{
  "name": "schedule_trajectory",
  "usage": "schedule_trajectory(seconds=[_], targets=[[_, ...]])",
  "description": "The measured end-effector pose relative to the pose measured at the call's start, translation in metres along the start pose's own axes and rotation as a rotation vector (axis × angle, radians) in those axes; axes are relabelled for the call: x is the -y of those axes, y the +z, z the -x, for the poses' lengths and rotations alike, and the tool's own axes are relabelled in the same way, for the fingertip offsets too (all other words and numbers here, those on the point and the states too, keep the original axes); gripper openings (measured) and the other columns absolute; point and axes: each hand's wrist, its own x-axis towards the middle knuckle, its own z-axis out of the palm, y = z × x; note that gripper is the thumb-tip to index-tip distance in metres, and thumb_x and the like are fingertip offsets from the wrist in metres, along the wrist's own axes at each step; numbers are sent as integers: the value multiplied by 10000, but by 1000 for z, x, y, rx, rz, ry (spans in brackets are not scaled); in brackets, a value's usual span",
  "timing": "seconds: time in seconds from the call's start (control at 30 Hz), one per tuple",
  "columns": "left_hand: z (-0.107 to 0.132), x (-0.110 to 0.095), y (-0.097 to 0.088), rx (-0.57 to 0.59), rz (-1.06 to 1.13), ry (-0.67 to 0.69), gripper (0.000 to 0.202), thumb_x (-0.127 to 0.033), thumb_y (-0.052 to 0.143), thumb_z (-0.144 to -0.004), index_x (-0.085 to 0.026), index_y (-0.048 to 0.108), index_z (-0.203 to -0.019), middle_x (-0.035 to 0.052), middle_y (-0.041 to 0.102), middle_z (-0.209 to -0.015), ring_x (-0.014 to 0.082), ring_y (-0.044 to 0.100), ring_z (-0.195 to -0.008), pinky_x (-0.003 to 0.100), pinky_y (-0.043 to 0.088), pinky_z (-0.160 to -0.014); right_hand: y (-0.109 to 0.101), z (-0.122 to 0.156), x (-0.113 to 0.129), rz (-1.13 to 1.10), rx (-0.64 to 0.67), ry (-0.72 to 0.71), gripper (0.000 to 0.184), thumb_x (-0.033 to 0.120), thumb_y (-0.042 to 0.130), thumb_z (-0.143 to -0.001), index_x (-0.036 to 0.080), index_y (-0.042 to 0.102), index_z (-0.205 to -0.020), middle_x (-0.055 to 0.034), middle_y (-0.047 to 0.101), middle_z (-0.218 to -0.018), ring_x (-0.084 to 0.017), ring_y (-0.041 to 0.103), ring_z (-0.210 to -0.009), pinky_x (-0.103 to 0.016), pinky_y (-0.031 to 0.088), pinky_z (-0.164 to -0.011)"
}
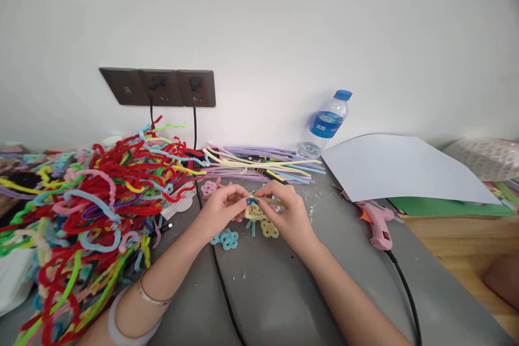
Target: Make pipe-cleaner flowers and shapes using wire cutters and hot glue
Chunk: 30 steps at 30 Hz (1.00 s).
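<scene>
Over the grey table, my left hand and my right hand meet, both pinched on a small piece made of yellow and blue pipe cleaner. Its yellow loops hang just below my fingers. A light blue flower shape of pipe cleaner lies under my left hand, a yellow one under my right hand, and a pink one beyond my left hand. I wear bracelets on my left wrist.
A big tangle of coloured pipe cleaners fills the left. Straight pastel pipe cleaners lie by the wall. A pink glue gun with a black cord, a white sheet, a water bottle and wall sockets stand around.
</scene>
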Motion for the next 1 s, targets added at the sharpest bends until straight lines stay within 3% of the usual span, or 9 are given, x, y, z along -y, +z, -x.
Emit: schedule_trajectory(seconds=[0.1,0.2,0.33,0.5,0.67,0.87,1.0], targets=[[0,-1,-2,-2,12,15,355,-487,715,-771,-166,588,-853,-40,595,-636,88,585,-527,189,460,-508,-5,-4,-5,-219,39,240,301,452,514,-940,207,651,-831,-37,674,-756,-181,569,-664,-301,386,-625],[-1,-2,-3,-17,10,20,360,-496,701,-782,-169,583,-876,-30,614,-644,104,601,-512,199,439,-484,-10,-8,-11,-352,102,410,496,606,467,-912,200,597,-658,-17,571,-583,-152,468,-547,-286,355,-550],[-1,-1,-3,-38,44,-10,354,-479,721,-762,-171,577,-862,-34,614,-632,109,601,-500,207,430,-481,-15,-11,-13,-435,151,499,502,619,559,-841,203,526,-563,11,485,-532,-125,398,-522,-267,317,-522],[0,-2,-3,-39,130,-95,337,-452,742,-743,-177,564,-822,-42,608,-634,92,582,-500,216,451,-523,-17,-11,-10,-476,192,491,489,613,588,-819,209,478,-566,29,460,-548,-109,369,-518,-253,289,-514],[2,-7,-3,-11,178,-150,335,-423,779,-708,-172,570,-783,-34,608,-642,86,576,-565,199,488,-550,-19,-11,-13,-417,140,475,453,625,631,-785,205,553,-636,29,477,-532,-124,425,-502,-261,295,-510],[1,-6,-5,85,25,-74,330,-417,769,-749,-163,662,-930,-15,648,-652,107,607,-577,215,536,-560,-19,-10,-12,-287,164,403,392,524,617,-821,197,556,-614,23,484,-563,-120,379,-531,-264,282,-516],[-2,1,-6,58,-63,-36,271,-396,750,-765,-151,704,-873,3,677,-625,111,622,-563,203,529,-552,-17,-10,-9,-310,178,357,369,496,628,-817,192,565,-617,20,495,-591,-119,387,-555,-258,285,-520]])
